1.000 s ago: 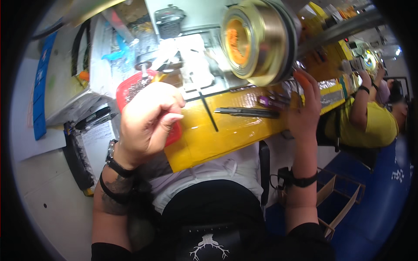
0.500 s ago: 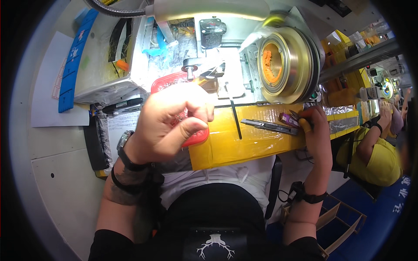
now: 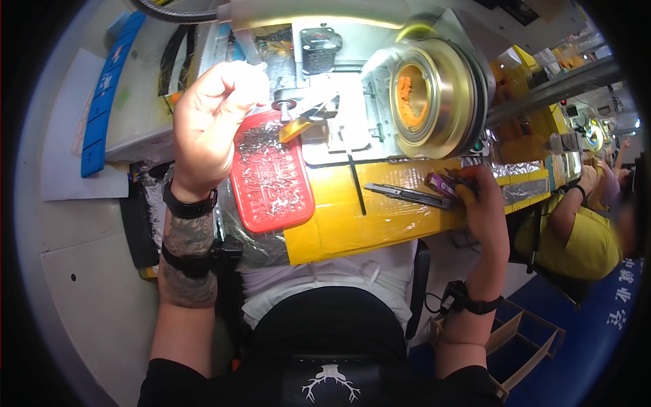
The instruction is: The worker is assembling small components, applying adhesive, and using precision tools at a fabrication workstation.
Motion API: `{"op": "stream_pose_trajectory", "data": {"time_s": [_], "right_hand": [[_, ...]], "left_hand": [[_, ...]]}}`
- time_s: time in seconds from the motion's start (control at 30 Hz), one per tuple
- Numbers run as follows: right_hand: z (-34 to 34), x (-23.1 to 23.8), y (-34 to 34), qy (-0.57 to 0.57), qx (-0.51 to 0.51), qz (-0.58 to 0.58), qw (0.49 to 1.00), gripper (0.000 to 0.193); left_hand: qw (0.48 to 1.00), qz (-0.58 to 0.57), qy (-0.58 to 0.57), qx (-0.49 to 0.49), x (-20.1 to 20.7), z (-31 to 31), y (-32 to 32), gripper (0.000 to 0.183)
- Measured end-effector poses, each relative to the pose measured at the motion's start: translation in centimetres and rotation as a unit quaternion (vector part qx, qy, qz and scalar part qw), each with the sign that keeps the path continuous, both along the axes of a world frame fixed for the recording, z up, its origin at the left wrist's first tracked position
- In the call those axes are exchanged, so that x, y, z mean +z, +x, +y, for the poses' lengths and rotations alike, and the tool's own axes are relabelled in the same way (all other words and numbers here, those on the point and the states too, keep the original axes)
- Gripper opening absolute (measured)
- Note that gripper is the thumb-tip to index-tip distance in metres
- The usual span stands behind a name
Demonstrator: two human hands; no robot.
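My left hand (image 3: 218, 125) has moved up-left off the red rectangular plastic tray (image 3: 277, 224), perhaps for better light, pinched narrow, contents unclear; my right hand (image 3: 485, 198) curls beside the small purple box (image 3: 442, 184), grip unclear.

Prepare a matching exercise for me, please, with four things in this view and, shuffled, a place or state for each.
1. Red tray
2. Utility knife
3. Brass-coloured drum
4. Blue strip

A. Shows orange material inside its opening
B. Nearest the picture's left edge
C. Contains dark bits
D. Lies just left of the right hand

Pairs: 1-C, 2-D, 3-A, 4-B
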State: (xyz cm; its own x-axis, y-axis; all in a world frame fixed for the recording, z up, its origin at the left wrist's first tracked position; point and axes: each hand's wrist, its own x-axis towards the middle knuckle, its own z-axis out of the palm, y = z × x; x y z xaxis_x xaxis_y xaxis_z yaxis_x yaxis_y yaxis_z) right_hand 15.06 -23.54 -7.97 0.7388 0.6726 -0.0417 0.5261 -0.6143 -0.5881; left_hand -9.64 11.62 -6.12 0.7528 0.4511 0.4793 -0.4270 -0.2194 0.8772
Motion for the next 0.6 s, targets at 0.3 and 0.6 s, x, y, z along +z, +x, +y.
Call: {"op": "stream_pose_trajectory", "data": {"time_s": [0.3, 0.6], "right_hand": [[-2.2, -4.0, 2.0, 0.408, -0.05, 0.123, 0.903, 0.012], [-1.5, -7.2, 2.2, 0.504, -0.079, 0.08, 0.856, 0.014]], "left_hand": [[0.997, 0.015, -0.081, -0.016, -1.8, -0.6, 0.2, 0.01], [0.998, 0.034, -0.057, 0.006, -1.8, -0.7, 0.0, 0.006]]}}
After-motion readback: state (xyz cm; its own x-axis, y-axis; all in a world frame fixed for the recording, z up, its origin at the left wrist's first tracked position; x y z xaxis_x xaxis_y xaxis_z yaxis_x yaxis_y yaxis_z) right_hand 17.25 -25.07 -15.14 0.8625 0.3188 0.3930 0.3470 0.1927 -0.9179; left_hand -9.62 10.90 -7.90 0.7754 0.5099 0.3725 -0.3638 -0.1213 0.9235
